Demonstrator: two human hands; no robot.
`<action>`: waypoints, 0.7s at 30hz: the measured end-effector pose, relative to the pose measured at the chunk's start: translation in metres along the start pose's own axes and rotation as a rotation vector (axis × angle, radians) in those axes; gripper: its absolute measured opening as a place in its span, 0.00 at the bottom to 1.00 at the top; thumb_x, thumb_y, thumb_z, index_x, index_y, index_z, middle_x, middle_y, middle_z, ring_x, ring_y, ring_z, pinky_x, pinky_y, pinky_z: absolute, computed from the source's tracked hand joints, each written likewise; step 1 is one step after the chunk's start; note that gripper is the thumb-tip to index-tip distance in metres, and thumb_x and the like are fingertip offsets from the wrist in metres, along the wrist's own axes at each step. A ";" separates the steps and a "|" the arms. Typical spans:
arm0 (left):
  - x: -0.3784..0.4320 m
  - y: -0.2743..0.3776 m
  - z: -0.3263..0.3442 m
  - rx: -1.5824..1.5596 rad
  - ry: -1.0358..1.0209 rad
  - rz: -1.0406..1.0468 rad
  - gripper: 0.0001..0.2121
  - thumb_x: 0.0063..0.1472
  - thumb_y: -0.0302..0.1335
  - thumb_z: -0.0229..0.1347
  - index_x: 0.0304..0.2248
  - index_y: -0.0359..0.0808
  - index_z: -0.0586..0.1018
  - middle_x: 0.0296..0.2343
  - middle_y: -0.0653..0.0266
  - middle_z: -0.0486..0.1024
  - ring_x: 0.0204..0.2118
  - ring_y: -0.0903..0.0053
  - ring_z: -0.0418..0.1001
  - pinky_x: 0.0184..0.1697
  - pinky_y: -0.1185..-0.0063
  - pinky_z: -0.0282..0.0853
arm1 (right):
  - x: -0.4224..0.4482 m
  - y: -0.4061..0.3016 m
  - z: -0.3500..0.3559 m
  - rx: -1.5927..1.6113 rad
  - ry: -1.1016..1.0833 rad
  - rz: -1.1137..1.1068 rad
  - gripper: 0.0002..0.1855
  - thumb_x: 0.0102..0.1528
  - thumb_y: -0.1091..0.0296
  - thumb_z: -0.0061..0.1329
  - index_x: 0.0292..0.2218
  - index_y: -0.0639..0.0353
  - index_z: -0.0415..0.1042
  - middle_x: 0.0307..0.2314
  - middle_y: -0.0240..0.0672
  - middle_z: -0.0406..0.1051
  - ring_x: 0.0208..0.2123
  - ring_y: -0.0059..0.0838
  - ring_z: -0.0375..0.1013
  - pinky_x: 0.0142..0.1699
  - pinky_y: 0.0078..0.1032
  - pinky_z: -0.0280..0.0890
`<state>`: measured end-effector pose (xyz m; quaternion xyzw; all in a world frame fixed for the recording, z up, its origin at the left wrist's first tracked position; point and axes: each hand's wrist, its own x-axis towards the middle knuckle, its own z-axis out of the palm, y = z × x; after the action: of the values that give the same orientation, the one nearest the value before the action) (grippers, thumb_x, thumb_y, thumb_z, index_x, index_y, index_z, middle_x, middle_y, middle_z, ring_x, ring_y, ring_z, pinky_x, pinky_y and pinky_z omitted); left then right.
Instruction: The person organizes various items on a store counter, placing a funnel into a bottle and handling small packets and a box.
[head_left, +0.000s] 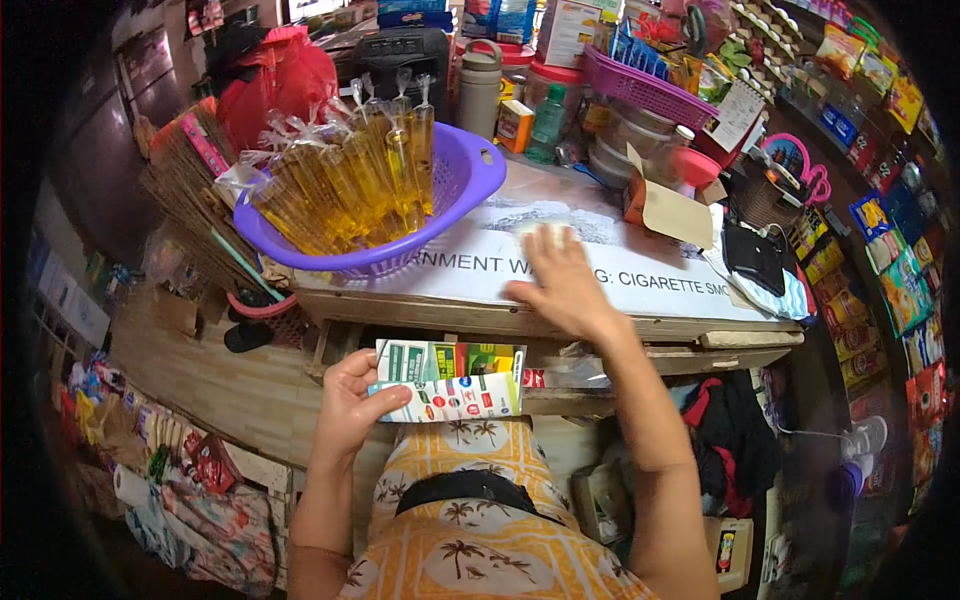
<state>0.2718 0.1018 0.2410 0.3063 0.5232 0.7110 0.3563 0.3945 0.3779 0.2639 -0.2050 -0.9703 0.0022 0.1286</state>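
My left hand (358, 394) grips a folded printed leaflet (450, 379) by its left end, above an open drawer (574, 397) below the counter's edge. My right hand (562, 285), fingers spread, is palm down over the counter (480, 292), whose white covering bears large print; something pale shows at the fingertips, too blurred to name. Left of that hand stands a purple plastic basket (472, 199). Tied clear plastic bags of yellow liquid (360, 180) lean together in it.
Behind the counter's middle stand a grey flask (478, 90), a green bottle (547, 124) and plastic tubs. An opened cardboard box (675, 214) and a black pouch (754, 259) lie to the right. Brooms (187, 172) lean at left; hanging snack packs (900, 277) line the right side.
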 end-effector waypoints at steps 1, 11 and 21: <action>-0.001 0.002 0.003 0.000 0.013 0.000 0.17 0.46 0.14 0.56 0.38 0.26 0.72 0.32 0.59 0.76 0.33 0.81 0.73 0.37 0.84 0.69 | 0.009 -0.016 0.006 0.017 0.029 -0.084 0.42 0.53 0.37 0.34 0.55 0.68 0.50 0.54 0.57 0.47 0.57 0.61 0.43 0.61 0.43 0.38; -0.008 0.014 0.005 0.016 0.041 0.011 0.15 0.47 0.14 0.57 0.37 0.28 0.72 0.32 0.61 0.75 0.33 0.83 0.72 0.36 0.84 0.70 | -0.037 -0.017 -0.007 0.223 0.105 -0.284 0.25 0.49 0.72 0.47 0.50 0.57 0.62 0.52 0.42 0.57 0.55 0.47 0.53 0.58 0.36 0.50; 0.028 0.014 0.026 0.114 -0.041 0.063 0.15 0.48 0.16 0.57 0.38 0.26 0.72 0.33 0.63 0.74 0.35 0.84 0.71 0.37 0.84 0.68 | -0.089 0.069 -0.021 0.605 0.302 0.158 0.21 0.48 0.86 0.42 0.45 0.63 0.69 0.45 0.42 0.67 0.49 0.29 0.65 0.52 0.22 0.58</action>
<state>0.2742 0.1359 0.2627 0.3572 0.5454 0.6844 0.3262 0.5062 0.4047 0.2579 -0.2301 -0.8768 0.2692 0.3252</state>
